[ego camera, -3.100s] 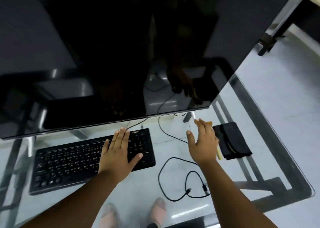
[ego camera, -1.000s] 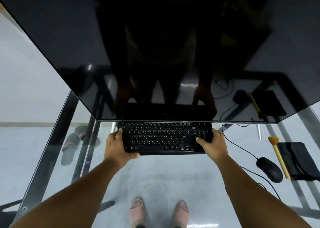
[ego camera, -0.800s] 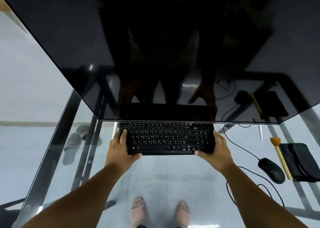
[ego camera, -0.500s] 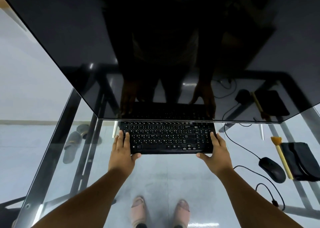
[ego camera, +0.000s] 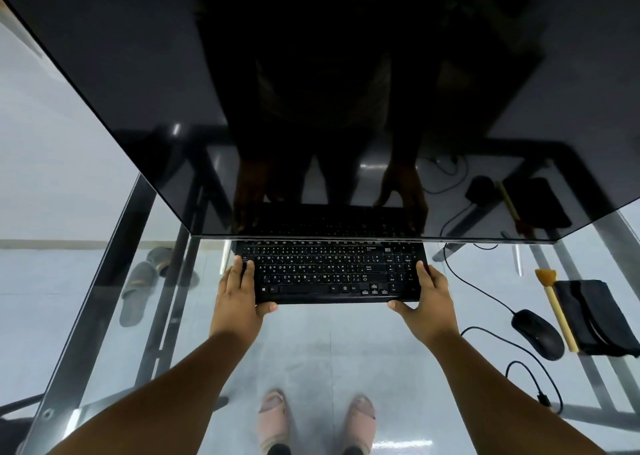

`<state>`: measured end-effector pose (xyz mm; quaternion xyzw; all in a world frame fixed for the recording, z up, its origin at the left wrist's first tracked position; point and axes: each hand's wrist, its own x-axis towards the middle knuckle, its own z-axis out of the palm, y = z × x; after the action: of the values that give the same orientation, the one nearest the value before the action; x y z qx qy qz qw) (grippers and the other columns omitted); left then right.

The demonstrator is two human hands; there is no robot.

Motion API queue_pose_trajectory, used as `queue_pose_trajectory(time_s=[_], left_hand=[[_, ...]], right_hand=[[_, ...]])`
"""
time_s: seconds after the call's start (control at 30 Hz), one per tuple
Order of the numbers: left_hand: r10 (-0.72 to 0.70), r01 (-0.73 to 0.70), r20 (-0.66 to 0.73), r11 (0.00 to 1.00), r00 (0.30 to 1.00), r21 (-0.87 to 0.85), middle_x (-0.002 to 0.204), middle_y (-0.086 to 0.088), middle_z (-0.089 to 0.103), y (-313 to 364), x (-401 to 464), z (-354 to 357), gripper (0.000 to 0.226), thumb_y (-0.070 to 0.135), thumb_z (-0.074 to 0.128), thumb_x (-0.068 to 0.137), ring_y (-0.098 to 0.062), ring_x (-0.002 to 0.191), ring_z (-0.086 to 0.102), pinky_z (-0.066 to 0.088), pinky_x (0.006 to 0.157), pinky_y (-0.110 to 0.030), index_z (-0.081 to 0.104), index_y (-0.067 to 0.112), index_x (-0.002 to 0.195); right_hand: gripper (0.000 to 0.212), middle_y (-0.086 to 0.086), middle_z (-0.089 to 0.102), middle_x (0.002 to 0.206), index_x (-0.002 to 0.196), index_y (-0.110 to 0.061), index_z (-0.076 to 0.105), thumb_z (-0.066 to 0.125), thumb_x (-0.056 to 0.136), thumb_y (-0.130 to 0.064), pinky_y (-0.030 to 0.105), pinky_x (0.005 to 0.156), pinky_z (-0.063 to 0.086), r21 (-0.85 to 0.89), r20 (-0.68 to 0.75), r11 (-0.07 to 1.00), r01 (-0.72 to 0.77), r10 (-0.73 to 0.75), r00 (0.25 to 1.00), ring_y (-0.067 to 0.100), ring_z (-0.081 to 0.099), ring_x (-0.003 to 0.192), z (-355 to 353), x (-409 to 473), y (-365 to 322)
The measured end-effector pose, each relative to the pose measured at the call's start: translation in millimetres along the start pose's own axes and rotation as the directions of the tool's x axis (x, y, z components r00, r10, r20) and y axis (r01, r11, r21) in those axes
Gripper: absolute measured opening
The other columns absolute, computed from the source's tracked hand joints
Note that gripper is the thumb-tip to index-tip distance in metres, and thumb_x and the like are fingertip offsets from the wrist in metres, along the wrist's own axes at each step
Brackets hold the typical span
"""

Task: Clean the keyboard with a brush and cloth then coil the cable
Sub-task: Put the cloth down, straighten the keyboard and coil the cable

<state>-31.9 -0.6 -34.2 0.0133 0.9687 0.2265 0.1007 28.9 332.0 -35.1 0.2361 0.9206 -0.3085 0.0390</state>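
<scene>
- The black keyboard lies flat on the glass desk, its far edge tucked just under the lower edge of the large dark monitor
- The left hand rests on the keyboard's left end, fingers lying together over the outer keys and thumb hooked against the near edge
- The right hand mirrors it on the right end, fingers along the side and thumb pressed to the near edge; whether either hand grips firmly or just rests I cannot tell
- The brush, with a pale yellow handle and orange head, lies on the desk well to the right, touching the folded black cloth
- A black mouse sits just left of the brush
- A thin black cable loops loosely on the glass near the right forearm
</scene>
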Motion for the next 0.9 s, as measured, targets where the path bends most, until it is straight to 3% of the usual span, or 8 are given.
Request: queue_pose_trajectory(time_s=[0.7, 0.9], left_hand=[[-0.054, 0.054, 0.005, 0.998, 0.999, -0.028, 0.162, -0.008, 0.009, 2.4, 7.2, 0.2, 0.092, 0.037, 0.072, 0.084, -0.027, 0.147, 0.008, 0.017, 0.120, -0.042, 0.017, 0.014, 0.154], [0.054, -0.041, -0.073, 0.985, 0.996, 0.166, 0.162, -0.008, 0.015, 1.3, -6.3, 11.7, 0.076, 0.052, 0.049, 0.092, -0.025, 0.149, 0.010, 0.011, 0.119, -0.042, 0.021, 0.015, 0.153]], right_hand=[[0.101, 0.005, 0.021, 0.158, 0.154, -0.017, 0.022, 0.082, 0.075, -0.030, 0.033, 0.117, 0.024, 0.015, 0.001, 0.999, -0.029, 0.029, 1.000, 0.021, 0.024, 0.145, -3.3, 6.2, -9.2], [0.103, 0.002, 0.018, 0.160, 0.155, -0.021, 0.016, 0.079, 0.076, -0.039, 0.035, 0.117, 0.028, 0.077, 0.036, 0.997, -0.030, 0.027, 0.999, 0.019, 0.021, 0.147, -8.9, 1.9, -8.8]])
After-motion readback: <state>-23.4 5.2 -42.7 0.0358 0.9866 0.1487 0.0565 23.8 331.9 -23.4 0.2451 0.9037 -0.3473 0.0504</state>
